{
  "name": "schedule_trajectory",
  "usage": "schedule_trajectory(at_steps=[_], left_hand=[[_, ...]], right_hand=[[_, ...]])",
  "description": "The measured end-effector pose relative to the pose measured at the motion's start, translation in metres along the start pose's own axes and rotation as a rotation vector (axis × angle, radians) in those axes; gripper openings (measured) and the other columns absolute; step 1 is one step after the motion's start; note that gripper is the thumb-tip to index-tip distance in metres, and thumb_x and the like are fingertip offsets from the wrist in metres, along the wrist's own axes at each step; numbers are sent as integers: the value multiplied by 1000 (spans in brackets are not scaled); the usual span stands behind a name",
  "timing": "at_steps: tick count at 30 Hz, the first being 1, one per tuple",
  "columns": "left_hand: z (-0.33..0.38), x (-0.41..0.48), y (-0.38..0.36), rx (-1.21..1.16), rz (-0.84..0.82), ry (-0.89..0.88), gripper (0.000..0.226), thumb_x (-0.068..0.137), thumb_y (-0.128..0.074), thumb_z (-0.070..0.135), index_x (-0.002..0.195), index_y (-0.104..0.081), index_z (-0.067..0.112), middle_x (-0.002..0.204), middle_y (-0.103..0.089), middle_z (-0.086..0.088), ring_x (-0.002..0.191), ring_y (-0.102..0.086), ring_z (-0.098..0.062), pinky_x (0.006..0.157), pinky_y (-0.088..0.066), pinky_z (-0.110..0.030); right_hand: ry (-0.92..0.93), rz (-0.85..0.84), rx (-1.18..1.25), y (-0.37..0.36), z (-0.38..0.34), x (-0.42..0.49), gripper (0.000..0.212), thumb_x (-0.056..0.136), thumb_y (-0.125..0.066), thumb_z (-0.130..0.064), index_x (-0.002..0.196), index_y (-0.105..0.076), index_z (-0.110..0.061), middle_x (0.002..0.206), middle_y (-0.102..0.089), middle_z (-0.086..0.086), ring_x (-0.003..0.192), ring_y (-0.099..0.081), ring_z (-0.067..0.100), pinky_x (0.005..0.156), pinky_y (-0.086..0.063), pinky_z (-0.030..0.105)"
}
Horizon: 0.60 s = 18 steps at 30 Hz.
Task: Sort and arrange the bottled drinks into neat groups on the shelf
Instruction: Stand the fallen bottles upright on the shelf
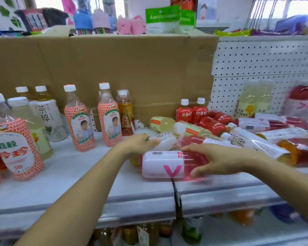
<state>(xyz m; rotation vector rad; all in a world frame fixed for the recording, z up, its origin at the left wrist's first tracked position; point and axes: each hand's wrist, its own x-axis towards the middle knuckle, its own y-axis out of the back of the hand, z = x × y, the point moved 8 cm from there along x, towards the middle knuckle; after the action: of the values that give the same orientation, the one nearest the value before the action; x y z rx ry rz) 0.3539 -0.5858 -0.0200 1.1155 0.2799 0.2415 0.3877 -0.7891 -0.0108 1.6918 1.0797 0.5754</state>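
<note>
My right hand (219,160) grips the pink clear plastic bottle (162,164), lying crosswise mid-frame. My left hand (140,143) clasps a white-labelled tea bottle (164,141).

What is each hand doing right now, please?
Left hand: grips the white-labelled bottle lying in the pile.
Right hand: holds the pink V bottle lying on its side.

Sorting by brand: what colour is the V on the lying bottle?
The V is pink; head view.
</note>
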Motion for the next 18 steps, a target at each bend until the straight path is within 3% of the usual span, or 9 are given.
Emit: schedule_trajectory(at_steps=[2,6,9,13,16,18], left_hand=[[-4,0,-2,13,-37,15,75,95,-46,63,150,-38,12,154,-43,-6,135,-45,-25,111,-37,-36],[-6,-2,-5,79,-58,45,64,90,-61,59,136,-52,14,133,-61,-6,114,-58,-25,99,-47,-37],[-8,-11,-1,64,-70,81,64,86,-63,63,126,-57,13,121,-66,-7,105,-65,-28,92,-54,-41],[-21,-26,3,-52,-105,123,75,87,-64,60,139,-49,9,139,-52,-7,115,-61,-31,98,-52,-45],[-35,-36,5,-162,-94,103,74,79,-71,61,132,-57,10,126,-57,-4,118,-58,-27,91,-54,-40],[-47,-44,6,-193,-90,73,88,64,-75,73,129,-60,17,127,-61,0,119,-57,-22,100,-51,-40]], right_hand=[[1,12,10,-2,7,-5,75,80,-78,-41,141,-36,-47,108,-51,-34,95,-54,-12,77,-40,7],[45,29,46,-6,11,-10,74,75,-83,-38,137,-42,-38,114,-57,-23,96,-57,-8,74,-42,3],[62,40,66,-2,13,-17,67,69,-86,-46,126,-51,-39,110,-62,-20,94,-62,-2,79,-48,11],[95,72,146,12,10,-25,47,65,-87,-45,106,-70,-28,93,-72,-6,81,-66,10,78,-55,36],[119,106,214,26,4,-27,35,68,-88,-36,97,-75,-23,89,-73,1,82,-66,18,74,-52,33],[91,147,247,39,4,-26,37,67,-89,-33,101,-75,-25,90,-75,-3,82,-68,16,72,-54,26]])
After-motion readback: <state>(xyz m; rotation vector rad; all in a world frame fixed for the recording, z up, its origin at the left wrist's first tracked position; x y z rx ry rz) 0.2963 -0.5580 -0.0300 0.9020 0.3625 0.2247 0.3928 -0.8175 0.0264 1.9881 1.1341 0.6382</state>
